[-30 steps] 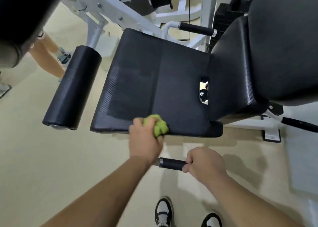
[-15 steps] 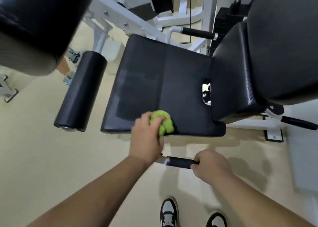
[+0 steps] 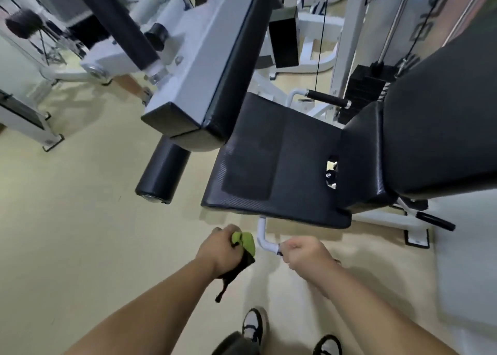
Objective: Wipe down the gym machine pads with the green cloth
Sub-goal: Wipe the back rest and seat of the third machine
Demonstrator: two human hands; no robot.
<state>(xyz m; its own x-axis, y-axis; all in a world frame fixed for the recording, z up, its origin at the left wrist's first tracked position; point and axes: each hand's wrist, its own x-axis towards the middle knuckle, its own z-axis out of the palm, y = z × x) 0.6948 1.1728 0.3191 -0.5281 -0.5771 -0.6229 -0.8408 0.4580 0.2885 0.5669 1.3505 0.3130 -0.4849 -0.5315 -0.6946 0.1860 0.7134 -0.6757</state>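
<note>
The black seat pad [image 3: 279,166] of the gym machine lies ahead, joined at the right to a tall black back pad [image 3: 435,128]. A black roller pad [image 3: 164,171] hangs left of the seat, and a flat black pad on a white arm [image 3: 236,58] hangs above it. My left hand [image 3: 220,249] is closed on the bunched green cloth [image 3: 243,241], held in the air below the seat's front edge and off the pad. My right hand [image 3: 306,255] grips the machine's side handle [image 3: 265,236].
The floor is beige. White frames of other machines [image 3: 29,118] stand at the left and back. A weight stack [image 3: 365,91] with cable and a second black handle [image 3: 326,99] sit behind the seat. My shoes [image 3: 254,325] are at the bottom edge.
My left hand has pulled the green cloth off the seat's front edge and down toward me. The view has risen and backed away, showing more of the upper pad and the room.
</note>
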